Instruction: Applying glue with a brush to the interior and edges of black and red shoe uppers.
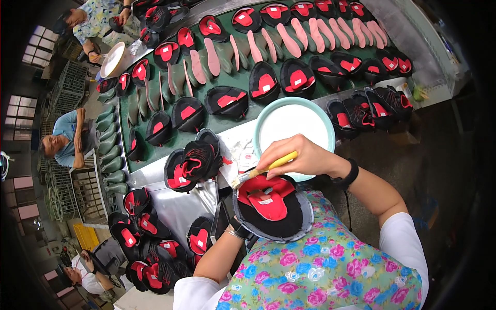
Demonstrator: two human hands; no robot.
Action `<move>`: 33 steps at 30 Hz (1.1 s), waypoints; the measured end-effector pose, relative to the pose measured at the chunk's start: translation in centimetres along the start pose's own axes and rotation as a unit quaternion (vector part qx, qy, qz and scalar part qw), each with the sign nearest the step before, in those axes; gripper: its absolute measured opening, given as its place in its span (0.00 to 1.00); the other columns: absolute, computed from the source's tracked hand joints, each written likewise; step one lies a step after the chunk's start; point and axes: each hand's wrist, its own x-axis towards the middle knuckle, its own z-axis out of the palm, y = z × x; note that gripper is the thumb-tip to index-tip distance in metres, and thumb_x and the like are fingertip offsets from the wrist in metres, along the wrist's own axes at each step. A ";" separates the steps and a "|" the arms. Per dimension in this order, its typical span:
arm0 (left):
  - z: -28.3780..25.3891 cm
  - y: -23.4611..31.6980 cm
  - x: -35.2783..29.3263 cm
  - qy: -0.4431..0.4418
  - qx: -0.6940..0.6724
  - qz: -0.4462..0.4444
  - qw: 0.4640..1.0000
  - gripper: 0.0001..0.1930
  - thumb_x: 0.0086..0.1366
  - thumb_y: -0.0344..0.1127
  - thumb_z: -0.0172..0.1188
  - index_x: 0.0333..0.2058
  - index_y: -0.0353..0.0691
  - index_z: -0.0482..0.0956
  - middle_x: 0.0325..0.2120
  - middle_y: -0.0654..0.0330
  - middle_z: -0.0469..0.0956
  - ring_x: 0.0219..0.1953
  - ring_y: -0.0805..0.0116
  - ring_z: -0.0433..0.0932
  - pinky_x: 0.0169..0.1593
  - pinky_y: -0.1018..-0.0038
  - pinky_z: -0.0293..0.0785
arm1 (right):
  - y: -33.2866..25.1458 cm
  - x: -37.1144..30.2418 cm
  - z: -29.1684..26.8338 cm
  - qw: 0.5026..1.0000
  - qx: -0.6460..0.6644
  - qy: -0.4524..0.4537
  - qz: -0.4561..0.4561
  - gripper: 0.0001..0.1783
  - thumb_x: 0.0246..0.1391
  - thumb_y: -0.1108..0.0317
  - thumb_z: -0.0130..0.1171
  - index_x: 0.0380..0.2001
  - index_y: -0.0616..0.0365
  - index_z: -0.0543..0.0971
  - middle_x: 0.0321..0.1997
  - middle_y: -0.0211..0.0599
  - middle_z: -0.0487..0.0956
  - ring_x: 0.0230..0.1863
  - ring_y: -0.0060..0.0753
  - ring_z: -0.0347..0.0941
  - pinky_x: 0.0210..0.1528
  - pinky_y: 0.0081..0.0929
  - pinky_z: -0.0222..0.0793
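Observation:
My right hand (305, 155) closes around a yellow-handled brush (281, 161). Its pale bristles touch the upper left edge of a black and red shoe upper (274, 209). That upper lies in front of my chest, its red tongue and grey rim facing up. Most of my left hand is hidden beneath it; the left forearm (217, 256) reaches under and supports it. Just beyond my right hand stands a teal bowl (294, 100) with white liquid (289, 124) in it. More shoe uppers (194, 164) are stacked to the left of the brush.
A green bench surface (219, 114) carries rows of shoe uppers, pink insoles (288, 41) and green shoe lasts (225, 57). Other uppers pile up at lower left (155, 258) and along the right edge (369, 111). A co-worker (101, 20) sits beside another bowl (112, 59); two other people are at left.

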 end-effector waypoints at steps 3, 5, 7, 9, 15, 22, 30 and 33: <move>3.2 1.8 -0.8 -0.048 -0.067 -0.018 0.996 0.20 0.69 0.33 0.46 0.58 0.38 0.59 0.49 0.52 0.69 0.51 0.59 0.72 0.54 0.64 0.73 | 1.9 -0.9 0.1 1.000 0.000 -0.011 0.019 0.10 0.44 0.71 0.68 0.34 0.59 0.83 0.34 0.36 0.82 0.37 0.29 0.78 0.42 0.23 0.71; 2.9 1.1 -1.2 -0.071 -0.171 -0.037 0.982 0.21 0.69 0.32 0.47 0.58 0.38 0.59 0.49 0.52 0.69 0.50 0.59 0.73 0.53 0.63 0.74 | 2.9 -1.9 -0.3 0.998 -0.032 0.009 0.047 0.10 0.44 0.72 0.68 0.33 0.59 0.83 0.34 0.35 0.82 0.35 0.28 0.78 0.41 0.23 0.71; 2.5 1.3 -1.1 -0.099 -0.325 -0.255 0.905 0.24 0.61 0.23 0.51 0.57 0.35 0.65 0.53 0.51 0.72 0.52 0.62 0.74 0.53 0.66 0.74 | 3.3 -3.0 -0.7 0.996 -0.048 0.012 0.075 0.10 0.44 0.71 0.68 0.32 0.60 0.83 0.33 0.35 0.82 0.34 0.28 0.78 0.40 0.23 0.71; 2.5 0.9 -2.1 -0.137 -0.338 -0.165 0.916 0.26 0.68 0.41 0.47 0.62 0.38 0.56 0.55 0.46 0.67 0.56 0.52 0.69 0.58 0.59 0.69 | 3.3 -3.8 -0.9 0.987 -0.080 0.020 0.135 0.09 0.44 0.69 0.68 0.31 0.60 0.83 0.31 0.37 0.82 0.32 0.28 0.78 0.37 0.23 0.71; 0.7 -0.6 -1.7 -0.126 -0.392 -0.215 0.886 0.26 0.70 0.48 0.40 0.59 0.35 0.61 0.59 0.47 0.64 0.59 0.54 0.66 0.61 0.59 0.65 | 0.6 -5.0 -1.7 0.976 -0.132 0.087 0.148 0.09 0.45 0.68 0.67 0.28 0.62 0.83 0.29 0.37 0.82 0.30 0.27 0.78 0.36 0.23 0.71; 4.4 2.5 -1.6 -0.082 -0.315 -0.190 0.926 0.29 0.56 0.24 0.53 0.59 0.38 0.62 0.54 0.49 0.71 0.52 0.57 0.74 0.55 0.62 0.73 | 1.1 -6.0 0.4 0.987 -0.107 0.075 0.092 0.08 0.44 0.70 0.67 0.30 0.61 0.83 0.30 0.37 0.82 0.32 0.30 0.78 0.36 0.23 0.71; 2.8 0.4 -1.3 -0.023 -0.223 -0.195 0.955 0.27 0.56 0.31 0.54 0.56 0.41 0.66 0.47 0.51 0.75 0.47 0.59 0.77 0.52 0.64 0.75 | 2.1 -6.2 -0.2 0.980 -0.121 0.122 0.099 0.08 0.44 0.73 0.67 0.31 0.63 0.83 0.32 0.38 0.81 0.33 0.29 0.78 0.37 0.23 0.72; 0.9 -1.2 -1.0 0.010 -0.203 -0.260 0.944 0.27 0.55 0.42 0.55 0.54 0.44 0.68 0.42 0.52 0.77 0.45 0.60 0.78 0.51 0.65 0.75 | 2.4 -6.2 0.0 0.978 -0.129 0.132 0.097 0.08 0.44 0.72 0.67 0.30 0.63 0.82 0.31 0.39 0.81 0.33 0.30 0.78 0.37 0.24 0.72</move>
